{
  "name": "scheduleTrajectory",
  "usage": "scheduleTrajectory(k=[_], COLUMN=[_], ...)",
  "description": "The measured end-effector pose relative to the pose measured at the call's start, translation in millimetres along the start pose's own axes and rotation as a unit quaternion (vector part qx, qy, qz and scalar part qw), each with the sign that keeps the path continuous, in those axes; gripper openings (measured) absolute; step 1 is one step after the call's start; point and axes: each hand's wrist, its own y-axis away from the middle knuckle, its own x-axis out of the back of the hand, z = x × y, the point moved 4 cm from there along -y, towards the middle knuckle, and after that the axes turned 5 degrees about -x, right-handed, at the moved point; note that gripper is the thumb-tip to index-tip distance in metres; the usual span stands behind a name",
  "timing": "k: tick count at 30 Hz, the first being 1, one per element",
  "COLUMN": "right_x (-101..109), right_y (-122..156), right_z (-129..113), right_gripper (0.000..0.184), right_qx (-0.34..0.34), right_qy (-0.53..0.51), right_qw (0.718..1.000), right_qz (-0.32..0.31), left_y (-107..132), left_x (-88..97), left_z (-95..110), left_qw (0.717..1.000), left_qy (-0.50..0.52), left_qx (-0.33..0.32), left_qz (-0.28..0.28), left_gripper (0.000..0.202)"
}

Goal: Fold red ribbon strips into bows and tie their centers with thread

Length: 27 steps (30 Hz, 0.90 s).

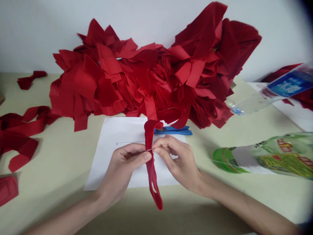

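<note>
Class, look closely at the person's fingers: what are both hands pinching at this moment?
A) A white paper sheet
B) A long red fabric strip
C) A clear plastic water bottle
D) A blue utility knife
B: the left hand and right hand pinch the long red fabric strip from either side, above the white paper sheet.

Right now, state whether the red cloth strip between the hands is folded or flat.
Folded: the red cloth strip doubles over, leaving a loop below the left hand and right hand.
</note>
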Motion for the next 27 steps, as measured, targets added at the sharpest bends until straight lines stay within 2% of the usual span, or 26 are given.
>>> scheduleTrajectory(k=[3, 7, 11, 22, 27], right_x=[3.4, 7.3, 7.3, 6.9, 6.4], right_y=[-3.8, -8.8, -8.4, -3.3, -3.0], right_z=[1.3, 3.2, 4.7, -3.5, -5.0], right_gripper=[0.007, 0.013, 0.008, 0.010, 0.009], right_qx=[-0.018, -0.030, -0.056, 0.030, 0.025], right_qy=[-0.003, -0.025, -0.047, -0.018, -0.021], right_qw=[1.000, 0.998, 0.996, 0.999, 0.999], right_qz=[-0.025, -0.051, -0.045, -0.019, -0.022], left_y=[-0.3, -1.6, -3.1, -2.6, -1.9], left_x=[-1.2, -3.0, -3.3, -1.8, -3.4], left_z=[0.8, 0.9, 0.0, -2.3, -1.2], left_qw=[0.998, 0.993, 0.990, 0.991, 0.991], left_qy=[0.048, 0.083, 0.090, 0.092, 0.089], left_qx=[0.020, 0.053, 0.071, 0.073, 0.063], left_qz=[-0.019, -0.060, -0.080, -0.071, -0.080], left_gripper=[0.000, 0.008, 0.011, 0.007, 0.007])
